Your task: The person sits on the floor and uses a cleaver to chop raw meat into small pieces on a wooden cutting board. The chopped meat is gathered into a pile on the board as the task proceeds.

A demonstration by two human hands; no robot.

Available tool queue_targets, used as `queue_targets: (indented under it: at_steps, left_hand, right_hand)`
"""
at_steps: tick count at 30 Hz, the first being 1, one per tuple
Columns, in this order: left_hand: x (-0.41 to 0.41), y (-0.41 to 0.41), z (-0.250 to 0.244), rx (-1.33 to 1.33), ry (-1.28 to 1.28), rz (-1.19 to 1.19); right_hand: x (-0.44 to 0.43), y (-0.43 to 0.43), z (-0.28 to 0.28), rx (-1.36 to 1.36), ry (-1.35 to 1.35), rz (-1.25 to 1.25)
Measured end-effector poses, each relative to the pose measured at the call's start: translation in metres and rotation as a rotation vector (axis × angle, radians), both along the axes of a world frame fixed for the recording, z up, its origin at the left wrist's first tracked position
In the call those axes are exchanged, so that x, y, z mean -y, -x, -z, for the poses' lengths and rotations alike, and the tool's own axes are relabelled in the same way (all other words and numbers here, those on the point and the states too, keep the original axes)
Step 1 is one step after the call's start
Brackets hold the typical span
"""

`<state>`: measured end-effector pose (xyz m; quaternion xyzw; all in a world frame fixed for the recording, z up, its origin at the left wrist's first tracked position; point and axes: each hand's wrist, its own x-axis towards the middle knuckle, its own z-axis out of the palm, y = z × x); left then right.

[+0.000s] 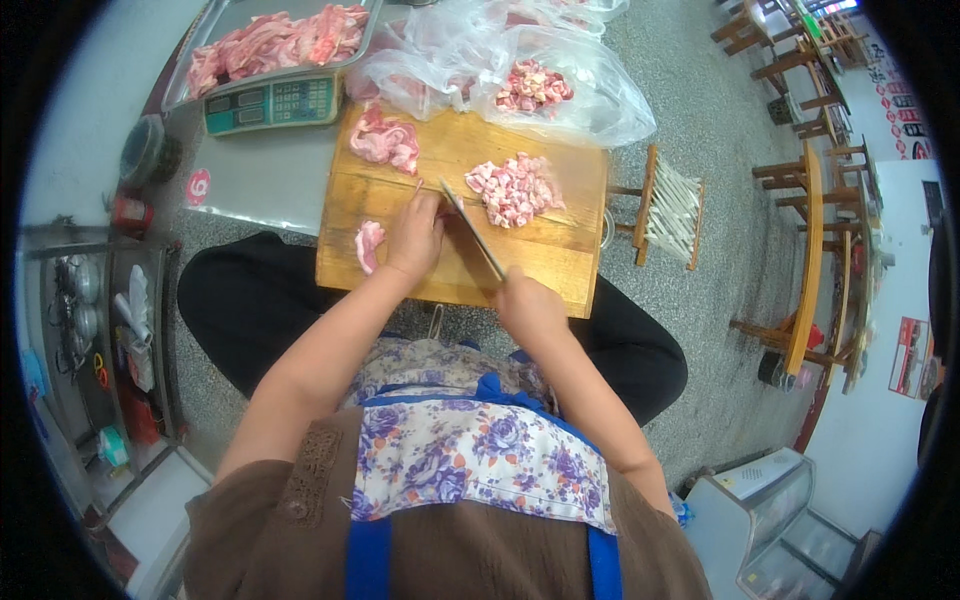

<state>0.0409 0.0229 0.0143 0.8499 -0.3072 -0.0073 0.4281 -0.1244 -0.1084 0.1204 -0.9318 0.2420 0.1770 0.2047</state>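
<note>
My right hand [531, 306] grips the handle of a kitchen knife [475, 234] with its blade slanting up and left over a wooden cutting board [525, 270]. Beside the blade, my left hand [417, 231] presses a strip of raw meat to the board, mostly hidden by the fingers. A heap of diced meat [516, 189] lies right of the knife. Behind my left hand rests a larger uncut piece of meat [384, 141]. One small strip of meat [368, 246] sits alone near the board's left edge.
Clear plastic bags [600, 112], one holding diced meat [534, 86], overlap the board's far edge. A digital scale [271, 103] stands at the back left, before a metal tray [174, 88] of meat slabs [281, 43]. A stool with a woven seat [673, 210] is at the right.
</note>
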Motion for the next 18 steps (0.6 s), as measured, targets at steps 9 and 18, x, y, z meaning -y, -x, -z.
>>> queue_targets:
  at_steps: [9,18]
  left_hand:
    - [-0.030,0.006,-0.010,0.088,-0.083,-0.040]
    - [-0.027,0.000,-0.002,0.121,-0.055,0.027]
  right_hand:
    - [-0.006,0.030,-0.016,0.258,0.023,-0.013]
    - [-0.031,-0.002,-0.014,0.023,-0.054,-0.076]
